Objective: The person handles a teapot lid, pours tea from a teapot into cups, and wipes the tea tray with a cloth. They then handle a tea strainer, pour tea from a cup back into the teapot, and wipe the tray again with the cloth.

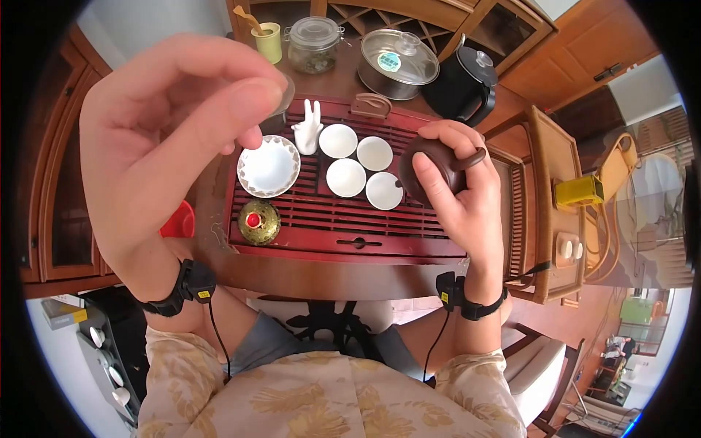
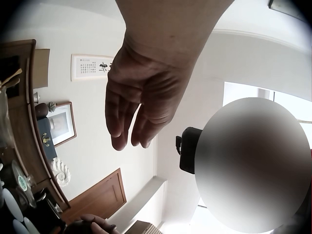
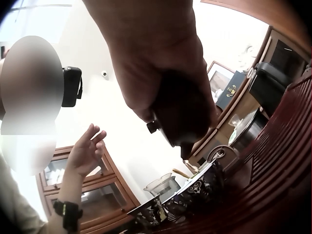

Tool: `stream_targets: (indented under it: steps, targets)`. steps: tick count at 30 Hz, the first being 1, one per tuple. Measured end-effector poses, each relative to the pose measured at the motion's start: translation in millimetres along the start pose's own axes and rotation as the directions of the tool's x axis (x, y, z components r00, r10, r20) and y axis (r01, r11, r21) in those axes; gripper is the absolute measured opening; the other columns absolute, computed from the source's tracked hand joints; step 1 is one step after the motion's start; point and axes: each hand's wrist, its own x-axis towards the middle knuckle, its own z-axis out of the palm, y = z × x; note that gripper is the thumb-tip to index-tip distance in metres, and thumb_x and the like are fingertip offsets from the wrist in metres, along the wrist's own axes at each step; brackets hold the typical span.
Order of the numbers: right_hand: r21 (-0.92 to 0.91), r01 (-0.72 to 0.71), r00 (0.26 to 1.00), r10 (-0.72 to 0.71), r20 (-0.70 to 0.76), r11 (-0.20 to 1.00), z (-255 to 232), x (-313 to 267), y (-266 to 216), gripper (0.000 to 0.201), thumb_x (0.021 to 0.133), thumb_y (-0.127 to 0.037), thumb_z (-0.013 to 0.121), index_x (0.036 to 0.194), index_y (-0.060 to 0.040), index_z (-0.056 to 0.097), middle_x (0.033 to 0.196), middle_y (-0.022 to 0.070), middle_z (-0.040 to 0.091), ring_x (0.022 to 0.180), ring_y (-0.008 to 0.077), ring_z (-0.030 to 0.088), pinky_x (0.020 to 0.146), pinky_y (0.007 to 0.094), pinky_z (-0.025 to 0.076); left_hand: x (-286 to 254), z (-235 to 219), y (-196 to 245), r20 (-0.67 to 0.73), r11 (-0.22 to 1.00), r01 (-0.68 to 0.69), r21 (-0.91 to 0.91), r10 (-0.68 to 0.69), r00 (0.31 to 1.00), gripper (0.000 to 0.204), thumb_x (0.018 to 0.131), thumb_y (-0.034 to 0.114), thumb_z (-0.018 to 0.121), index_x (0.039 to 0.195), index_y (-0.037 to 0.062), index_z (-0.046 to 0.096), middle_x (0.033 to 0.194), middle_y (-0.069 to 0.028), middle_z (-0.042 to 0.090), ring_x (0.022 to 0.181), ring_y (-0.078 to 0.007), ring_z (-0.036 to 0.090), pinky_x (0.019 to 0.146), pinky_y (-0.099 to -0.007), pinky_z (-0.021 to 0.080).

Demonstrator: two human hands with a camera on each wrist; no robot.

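Note:
My right hand (image 1: 471,212) grips a dark brown teapot (image 1: 431,169), fingers and thumb wrapped round its body, over the right part of a red slatted tea tray (image 1: 314,252). In the right wrist view the teapot (image 3: 180,114) is tilted, its spout pointing down. Several small white cups (image 1: 346,178) stand on the tray just left of it. My left hand (image 1: 168,131) is raised high near the head camera, fingers loosely bent. Nothing shows between its fingers in the left wrist view. A white bowl with a patterned rim (image 1: 269,166) and part of a glass vessel (image 1: 281,109) lie beyond it.
On the tray are a white figurine (image 1: 309,130) and a gold-green lidded pot (image 1: 259,222). Behind stand a glass jar (image 1: 314,47), a lidded steel pot (image 1: 398,66) and a black kettle (image 1: 464,84). A green cup (image 1: 269,44) holds wooden tools. A wooden trolley (image 1: 548,212) is at right.

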Motion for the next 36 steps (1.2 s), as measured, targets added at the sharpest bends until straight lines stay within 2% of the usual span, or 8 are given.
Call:
stream_targets:
  steps: [5, 11, 23, 29, 32, 33, 35, 36]
  targets:
    - [-0.070, 0.094, 0.996, -0.093, 0.011, 0.993, 0.6, 5.6, -10.0, 0.032, 0.097, -0.015, 0.087, 0.127, -0.0110, 0.078, 0.132, 0.0129, 0.071, 0.111, 0.0332, 0.075, 0.089, 0.0428, 0.063, 0.7, 1.7, -3.7, 0.026, 0.999, -0.028, -0.033, 0.029, 0.999, 0.015, 0.109, 0.002, 0.065, 0.118, -0.0027, 0.076, 0.122, -0.0163, 0.080, 0.085, -0.0118, 0.073, 0.073, -0.0238, 0.054]
    - [-0.131, 0.109, 0.994, -0.105, 0.037, 0.985, 1.6, 5.8, -18.2, 0.032, 0.096, -0.015, 0.086, 0.126, -0.0126, 0.079, 0.133, 0.0117, 0.071, 0.104, 0.0344, 0.077, 0.085, 0.0438, 0.065, 0.2, -1.6, -0.7, 0.019, 1.000, -0.002, -0.010, 0.002, 1.000, 0.016, 0.109, 0.001, 0.065, 0.119, -0.0028, 0.077, 0.123, -0.0165, 0.080, 0.086, -0.0114, 0.073, 0.074, -0.0237, 0.054]
    - [-0.114, 0.104, 0.994, -0.100, 0.038, 0.988, 2.7, 8.7, -21.3, 0.030, 0.097, -0.015, 0.085, 0.126, -0.0128, 0.079, 0.133, 0.0106, 0.071, 0.102, 0.0334, 0.078, 0.083, 0.0429, 0.065, 0.0, -1.9, -2.6, 0.030, 0.998, -0.050, -0.023, 0.050, 0.998, 0.016, 0.109, 0.002, 0.066, 0.119, -0.0034, 0.077, 0.124, -0.0170, 0.079, 0.086, -0.0104, 0.072, 0.075, -0.0230, 0.055]
    - [-0.060, 0.089, 0.996, -0.088, 0.018, 0.994, 4.7, 9.0, -16.0, 0.029, 0.098, -0.015, 0.085, 0.126, -0.0100, 0.078, 0.130, 0.0111, 0.072, 0.105, 0.0286, 0.076, 0.090, 0.0373, 0.062, 0.2, -1.3, -0.9, 0.029, 0.999, -0.045, -0.017, 0.046, 0.999, 0.015, 0.109, 0.002, 0.067, 0.119, -0.0035, 0.077, 0.123, -0.0172, 0.079, 0.086, -0.0105, 0.072, 0.075, -0.0231, 0.055]
    - [0.048, -0.086, 0.996, 0.087, -0.004, 0.995, 8.4, 6.4, 5.2, 0.028, 0.104, -0.018, 0.082, 0.129, -0.0069, 0.077, 0.127, 0.0088, 0.075, 0.107, 0.0211, 0.074, 0.098, 0.0319, 0.058, -0.1, -1.1, -1.4, 0.029, 0.999, -0.040, -0.027, 0.041, 0.999, 0.015, 0.108, 0.001, 0.067, 0.118, -0.0036, 0.077, 0.123, -0.0173, 0.079, 0.086, -0.0107, 0.072, 0.075, -0.0233, 0.055]
    - [0.197, -0.245, 0.969, 0.245, 0.022, 0.949, 9.2, 5.6, 8.2, 0.027, 0.106, -0.019, 0.080, 0.130, -0.0063, 0.077, 0.127, 0.0079, 0.075, 0.109, 0.0190, 0.072, 0.100, 0.0315, 0.057, -0.1, -1.3, -1.4, 0.031, 0.999, -0.043, -0.023, 0.044, 0.999, 0.015, 0.108, 0.000, 0.067, 0.118, -0.0037, 0.076, 0.123, -0.0174, 0.079, 0.086, -0.0107, 0.072, 0.075, -0.0233, 0.055]
    - [0.457, -0.519, 0.844, 0.518, 0.141, 0.722, 10.7, 4.2, 14.2, 0.027, 0.110, -0.020, 0.077, 0.133, -0.0052, 0.076, 0.126, 0.0060, 0.075, 0.114, 0.0148, 0.070, 0.103, 0.0309, 0.055, 0.1, -2.2, -1.4, 0.033, 0.999, -0.049, -0.015, 0.050, 0.998, 0.015, 0.108, 0.000, 0.067, 0.118, -0.0037, 0.076, 0.123, -0.0175, 0.079, 0.086, -0.0107, 0.072, 0.075, -0.0234, 0.055]
    - [0.502, -0.542, 0.827, 0.534, 0.176, 0.674, 11.0, 2.7, 24.2, 0.032, 0.114, -0.028, 0.073, 0.138, -0.0058, 0.074, 0.130, 0.0052, 0.074, 0.117, 0.0128, 0.068, 0.105, 0.0315, 0.055, 0.2, -2.5, -1.7, 0.033, 0.998, -0.051, -0.020, 0.052, 0.998, 0.015, 0.108, 0.000, 0.066, 0.118, -0.0038, 0.076, 0.123, -0.0175, 0.079, 0.086, -0.0107, 0.072, 0.075, -0.0233, 0.055]
